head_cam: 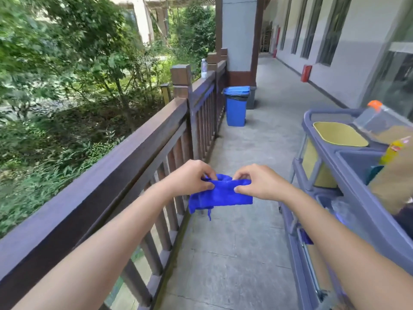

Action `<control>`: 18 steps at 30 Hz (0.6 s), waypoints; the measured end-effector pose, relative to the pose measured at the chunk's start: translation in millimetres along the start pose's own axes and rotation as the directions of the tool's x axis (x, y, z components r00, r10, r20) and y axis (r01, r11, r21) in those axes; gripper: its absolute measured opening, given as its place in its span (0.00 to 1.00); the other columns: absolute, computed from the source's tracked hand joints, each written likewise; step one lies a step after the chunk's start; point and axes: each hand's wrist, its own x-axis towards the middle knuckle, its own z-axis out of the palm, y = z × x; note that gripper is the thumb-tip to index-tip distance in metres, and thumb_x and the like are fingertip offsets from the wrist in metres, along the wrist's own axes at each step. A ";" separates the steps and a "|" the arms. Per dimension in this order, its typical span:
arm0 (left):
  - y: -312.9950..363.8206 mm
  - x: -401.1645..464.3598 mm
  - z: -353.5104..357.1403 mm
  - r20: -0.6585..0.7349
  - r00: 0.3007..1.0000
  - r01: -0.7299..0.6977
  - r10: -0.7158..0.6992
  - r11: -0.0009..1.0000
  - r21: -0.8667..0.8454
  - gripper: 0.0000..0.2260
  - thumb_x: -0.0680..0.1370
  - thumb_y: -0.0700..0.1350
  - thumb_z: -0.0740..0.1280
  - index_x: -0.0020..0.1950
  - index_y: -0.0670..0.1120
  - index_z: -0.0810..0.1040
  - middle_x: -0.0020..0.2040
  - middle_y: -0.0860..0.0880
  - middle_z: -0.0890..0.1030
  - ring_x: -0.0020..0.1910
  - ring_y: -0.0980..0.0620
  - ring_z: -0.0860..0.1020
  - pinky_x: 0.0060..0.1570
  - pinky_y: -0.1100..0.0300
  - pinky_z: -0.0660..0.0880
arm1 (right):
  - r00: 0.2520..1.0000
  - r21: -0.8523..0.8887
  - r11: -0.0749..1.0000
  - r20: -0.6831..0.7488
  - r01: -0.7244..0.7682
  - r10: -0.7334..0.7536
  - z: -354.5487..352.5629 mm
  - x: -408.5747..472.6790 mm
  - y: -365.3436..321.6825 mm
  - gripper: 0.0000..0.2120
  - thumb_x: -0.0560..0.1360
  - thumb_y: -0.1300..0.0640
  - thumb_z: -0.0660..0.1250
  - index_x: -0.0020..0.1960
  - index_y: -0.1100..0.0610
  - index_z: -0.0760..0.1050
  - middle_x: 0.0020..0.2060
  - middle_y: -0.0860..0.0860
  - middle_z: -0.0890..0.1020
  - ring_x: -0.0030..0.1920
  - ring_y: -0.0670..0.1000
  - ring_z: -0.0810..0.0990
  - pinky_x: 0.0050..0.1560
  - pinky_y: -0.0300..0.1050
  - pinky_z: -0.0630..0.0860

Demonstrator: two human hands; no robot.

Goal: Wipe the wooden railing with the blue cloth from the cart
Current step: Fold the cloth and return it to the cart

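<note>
While my left hand [192, 175] and right hand [259, 182] pinch the crumpled bright-blue cloth [220, 194] between them, the dark brown wooden railing [125, 153] runs beside my left hand.

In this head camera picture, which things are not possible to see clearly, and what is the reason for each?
- Blue cloth: its top edge is hidden under the left hand and right hand.
- Cleaning cart: cut off by the right and bottom edges.
- Yellow package on the cart: label blurred, unreadable.
- Bottle on the wooden railing: too small to identify its contents.
- Railing top, near end: covered by the left forearm.
</note>
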 end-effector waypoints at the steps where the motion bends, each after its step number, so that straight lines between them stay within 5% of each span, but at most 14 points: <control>1: -7.8 18.9 -0.9 0.001 1.000 0.022 -0.022 1.000 0.001 0.06 0.71 0.40 0.68 0.47 0.45 0.82 0.44 0.50 0.81 0.42 0.54 0.76 0.42 0.67 0.68 | 1.000 0.011 1.000 0.008 0.001 -0.001 -4.2 20.2 9.8 0.04 0.66 0.56 0.69 0.40 0.48 0.79 0.41 0.47 0.83 0.44 0.49 0.81 0.45 0.47 0.78; 7: -53.0 129.5 -19.0 -0.026 0.996 0.087 -0.086 0.995 0.054 0.06 0.71 0.40 0.68 0.47 0.44 0.82 0.46 0.47 0.83 0.43 0.51 0.78 0.44 0.63 0.71 | 0.997 -0.022 0.999 0.059 0.041 -0.040 -37.6 143.7 55.0 0.05 0.67 0.56 0.67 0.42 0.49 0.78 0.40 0.44 0.79 0.43 0.47 0.77 0.40 0.40 0.73; 11: -86.7 196.6 -25.1 -0.014 0.995 0.098 -0.098 0.993 0.068 0.06 0.71 0.41 0.68 0.47 0.46 0.81 0.46 0.48 0.82 0.43 0.52 0.77 0.46 0.60 0.73 | 0.996 -0.041 0.998 0.077 0.048 -0.045 -52.7 211.3 81.5 0.05 0.67 0.55 0.67 0.42 0.48 0.78 0.39 0.45 0.80 0.44 0.49 0.78 0.46 0.47 0.76; 18: -145.4 346.9 -22.3 0.040 0.995 -0.096 0.092 0.991 0.098 0.07 0.71 0.40 0.68 0.48 0.44 0.81 0.41 0.49 0.77 0.39 0.55 0.71 0.36 0.71 0.61 | 0.998 -0.015 0.998 -0.016 -0.067 0.066 -71.7 320.2 155.9 0.05 0.67 0.55 0.67 0.42 0.49 0.78 0.43 0.47 0.82 0.44 0.48 0.78 0.45 0.47 0.76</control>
